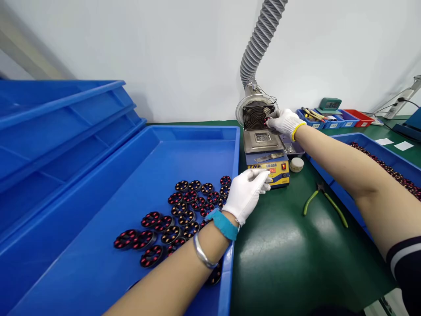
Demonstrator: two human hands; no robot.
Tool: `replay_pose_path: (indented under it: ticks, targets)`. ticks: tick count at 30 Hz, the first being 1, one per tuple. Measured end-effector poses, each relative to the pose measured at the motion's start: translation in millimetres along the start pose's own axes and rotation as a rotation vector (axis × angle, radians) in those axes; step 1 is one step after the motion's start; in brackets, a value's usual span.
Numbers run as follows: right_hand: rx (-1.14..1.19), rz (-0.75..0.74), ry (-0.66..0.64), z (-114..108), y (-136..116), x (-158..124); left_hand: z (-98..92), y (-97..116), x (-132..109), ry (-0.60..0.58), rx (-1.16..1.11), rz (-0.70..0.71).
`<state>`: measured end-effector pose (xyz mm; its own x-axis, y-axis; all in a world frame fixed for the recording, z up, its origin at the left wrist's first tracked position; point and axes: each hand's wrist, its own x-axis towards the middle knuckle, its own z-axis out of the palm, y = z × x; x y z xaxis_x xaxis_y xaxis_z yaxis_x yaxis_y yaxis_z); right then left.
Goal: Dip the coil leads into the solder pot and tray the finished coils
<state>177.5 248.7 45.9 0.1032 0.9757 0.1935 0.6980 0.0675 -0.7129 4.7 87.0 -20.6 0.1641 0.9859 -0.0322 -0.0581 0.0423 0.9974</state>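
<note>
My right hand, in a white glove with a yellow cuff, is closed on a small dark ring-shaped coil part, mostly hidden by the fingers. It holds the part above the solder pot, in front of the round fan grille. My left hand, gloved in white with a blue wristband, has its fingers pressed together just before the pot's yellow control panel. Whatever is between them, if anything, cannot be made out. Beside it, several black rings with red and copper coils lie in the blue tray.
Green-handled cutters and a round whitish container rest on the green table. At right is a blue tray of many coil parts. Stacked blue crates stand left. A grey exhaust hose hangs behind the pot.
</note>
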Motion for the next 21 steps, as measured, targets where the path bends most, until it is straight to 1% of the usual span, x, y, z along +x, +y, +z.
replay_pose_path:
  ticks: [2, 4, 13, 17, 21]
  targets:
    - [-0.15, -0.052, 0.056, 1, 1, 5, 0.1, 0, 0, -0.016, 0.015, -0.006]
    - [-0.23, -0.084, 0.077, 3, 2, 7, 0.5, 0, 0, -0.03, 0.031, -0.016]
    - [-0.328, -0.122, 0.05, 20, 17, 14, 0.3, 1, -2, -0.063, 0.059, -0.059]
    - [-0.35, -0.136, 0.031, 21, 18, 14, 0.5, 0, -1, -0.067, 0.051, -0.066]
    - [-0.351, -0.117, 0.025, 19, 15, 11, 1.3, 0, 0, -0.061, 0.032, -0.064]
